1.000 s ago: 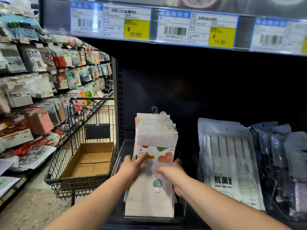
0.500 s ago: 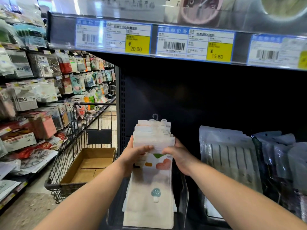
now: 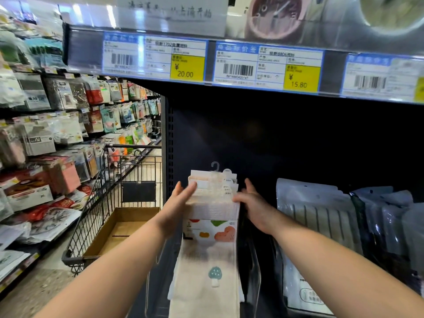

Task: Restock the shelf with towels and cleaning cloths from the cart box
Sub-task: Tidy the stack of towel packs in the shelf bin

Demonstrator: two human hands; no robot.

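Observation:
A stack of cream towels [image 3: 212, 216] with mushroom and fruit prints and small plastic hooks stands upright in a clear bin [image 3: 253, 269] on the dark shelf. My left hand [image 3: 177, 204] lies against the stack's left side near its top, thumb across the front. My right hand [image 3: 251, 203] is at the stack's right edge, fingers spread and reaching behind it. The cardboard cart box [image 3: 119, 232] sits in the wire cart [image 3: 91, 216] to the left, with nothing visible in the part of its inside that shows.
White packaged cloths [image 3: 314, 226] and dark bagged goods [image 3: 385, 221] stand right of the stack. The shelf edge above carries price labels [image 3: 268, 65]. Hanging packages [image 3: 46, 143] fill the aisle shelving at left. The floor runs beside the cart.
Both hands slid up the stack from its middle to near its top. The towels now stand straighter in the bin. The view has tilted upward.

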